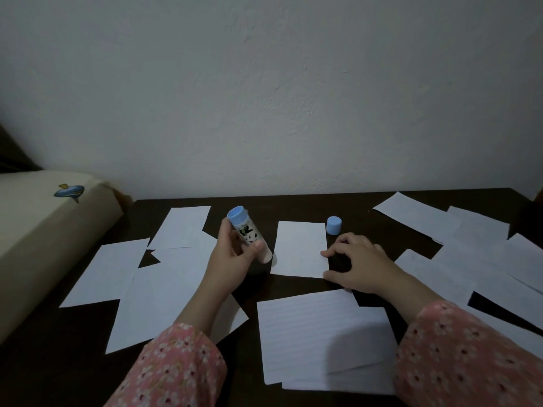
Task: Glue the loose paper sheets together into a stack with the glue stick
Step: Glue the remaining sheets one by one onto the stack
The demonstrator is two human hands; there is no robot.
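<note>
My left hand grips an uncapped glue stick, white with a blue base, tilted so its glue tip points down toward the left edge of a small white sheet at the table's middle. My right hand rests on the dark table at that sheet's right edge, with fingertips touching the edge and the fingers curled. The blue cap stands just behind the sheet's far right corner. A lined sheet lies on a small pile near the front.
Several loose white sheets lie scattered on the dark table, some to the left and some to the right. A cream mattress edge borders the table's left side. A grey wall stands behind.
</note>
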